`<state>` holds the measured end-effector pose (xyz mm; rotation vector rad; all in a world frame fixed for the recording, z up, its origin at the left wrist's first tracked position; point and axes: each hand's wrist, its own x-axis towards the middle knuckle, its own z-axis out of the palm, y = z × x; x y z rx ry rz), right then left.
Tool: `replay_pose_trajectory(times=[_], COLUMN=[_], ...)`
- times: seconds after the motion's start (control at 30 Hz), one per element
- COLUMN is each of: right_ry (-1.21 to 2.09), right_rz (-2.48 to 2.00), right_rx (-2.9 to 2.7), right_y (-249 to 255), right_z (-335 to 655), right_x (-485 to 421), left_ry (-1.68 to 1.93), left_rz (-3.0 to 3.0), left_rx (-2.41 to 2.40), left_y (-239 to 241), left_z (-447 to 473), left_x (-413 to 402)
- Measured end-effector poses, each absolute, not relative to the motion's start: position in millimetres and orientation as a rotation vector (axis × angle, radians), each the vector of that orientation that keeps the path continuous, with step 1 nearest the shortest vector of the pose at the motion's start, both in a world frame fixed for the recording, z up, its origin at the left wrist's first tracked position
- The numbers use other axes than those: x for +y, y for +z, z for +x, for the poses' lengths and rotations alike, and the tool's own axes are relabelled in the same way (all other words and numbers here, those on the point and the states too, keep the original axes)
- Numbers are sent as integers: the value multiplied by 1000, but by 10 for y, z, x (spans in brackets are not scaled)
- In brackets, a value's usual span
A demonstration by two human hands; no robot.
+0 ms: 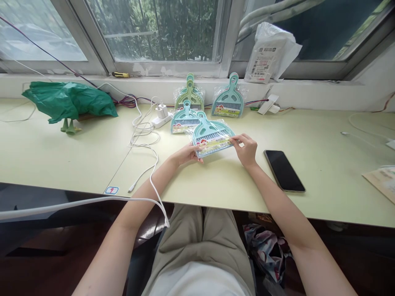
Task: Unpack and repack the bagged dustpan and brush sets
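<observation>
Teal dustpan pack (212, 132), gripped both sides!
Left fingers (194, 150) hold one edge, right fingers (239, 138) pinch the other, phone (284, 171) lying nearby.

Over the bench (327, 164) we held one dustpan set (212, 133) between our left hand (187, 154) and right hand (247, 150). Behind it stood other dustpan sets (228, 100); right lay a phone (284, 170); left, a power strip (161, 120), then a bag (72, 100). A parcel (262, 59) sat on the windowsill (148, 82).
</observation>
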<state>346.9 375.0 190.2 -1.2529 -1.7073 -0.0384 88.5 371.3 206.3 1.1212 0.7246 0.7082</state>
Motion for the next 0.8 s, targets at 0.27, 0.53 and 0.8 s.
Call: replay_pose_trajectory(times=[0.27, 0.53, 0.8], right_ry=[522, 1251, 1383], right_rz=[-1208, -1052, -1097], right_rx=[-1520, -1257, -1117], right_y=[1861, 1853, 1808], right_z=[3462, 3495, 3566], right_x=[3819, 3864, 3907], left_ry=[689, 669, 660], left_rz=[1217, 1249, 1282], left_rx=[741, 763, 789], left_y=[2050, 2002, 2017], left_z=[850, 866, 882], left_x=[3727, 3748, 3729])
